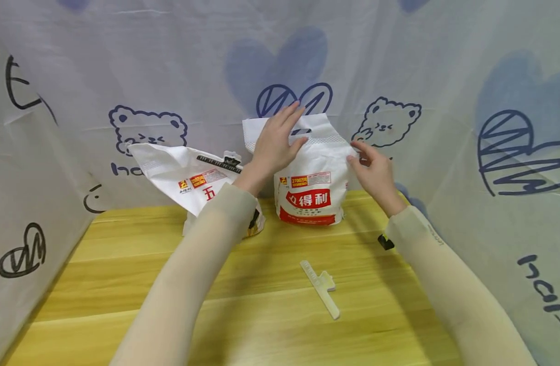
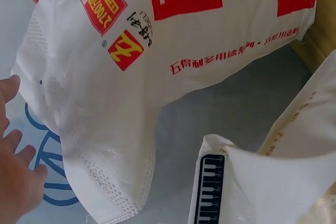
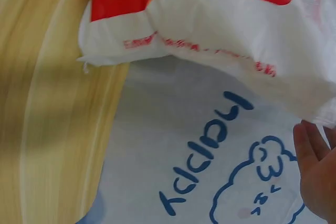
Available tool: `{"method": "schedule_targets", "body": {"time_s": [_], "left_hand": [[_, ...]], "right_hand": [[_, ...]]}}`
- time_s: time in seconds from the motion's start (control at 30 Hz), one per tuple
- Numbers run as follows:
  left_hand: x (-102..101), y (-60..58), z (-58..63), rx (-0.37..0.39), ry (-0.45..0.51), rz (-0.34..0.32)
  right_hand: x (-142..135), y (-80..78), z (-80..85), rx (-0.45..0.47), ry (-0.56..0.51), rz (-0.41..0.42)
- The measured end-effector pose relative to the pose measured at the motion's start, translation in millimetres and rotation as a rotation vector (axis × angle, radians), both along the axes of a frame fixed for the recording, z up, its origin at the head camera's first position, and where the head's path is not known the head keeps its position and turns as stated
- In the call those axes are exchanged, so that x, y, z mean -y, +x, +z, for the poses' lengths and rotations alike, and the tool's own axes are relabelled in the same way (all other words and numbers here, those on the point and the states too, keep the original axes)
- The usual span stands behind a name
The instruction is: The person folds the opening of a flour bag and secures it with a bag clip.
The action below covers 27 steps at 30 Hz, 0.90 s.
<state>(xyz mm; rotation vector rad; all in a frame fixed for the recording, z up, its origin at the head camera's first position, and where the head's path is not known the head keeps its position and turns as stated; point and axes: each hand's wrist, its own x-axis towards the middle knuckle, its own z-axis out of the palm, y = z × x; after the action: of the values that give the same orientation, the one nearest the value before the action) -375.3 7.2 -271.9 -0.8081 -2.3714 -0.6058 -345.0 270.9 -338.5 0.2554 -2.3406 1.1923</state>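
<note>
Sleeves (image 1: 183,290) before bulging white bag (image 1: 312,173)

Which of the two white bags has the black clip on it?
The left bag, whose upper edge carries the black clip; the upright bag beside it shows no clip.

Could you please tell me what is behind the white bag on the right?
Behind the white bag hangs a pale cloth, with a blue heart showing above it; whatever the bag itself covers cannot be seen.
</note>
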Motion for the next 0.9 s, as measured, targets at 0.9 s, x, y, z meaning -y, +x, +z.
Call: {"method": "schedule_targets", "body": {"time_s": [0.9], "left_hand": [[-11.9,-17.3,-2.6,-0.047,-0.093,-0.053]], "right_hand": [[-3.2,-3.0,-3.7,0.045,0.090,0.008]]}}
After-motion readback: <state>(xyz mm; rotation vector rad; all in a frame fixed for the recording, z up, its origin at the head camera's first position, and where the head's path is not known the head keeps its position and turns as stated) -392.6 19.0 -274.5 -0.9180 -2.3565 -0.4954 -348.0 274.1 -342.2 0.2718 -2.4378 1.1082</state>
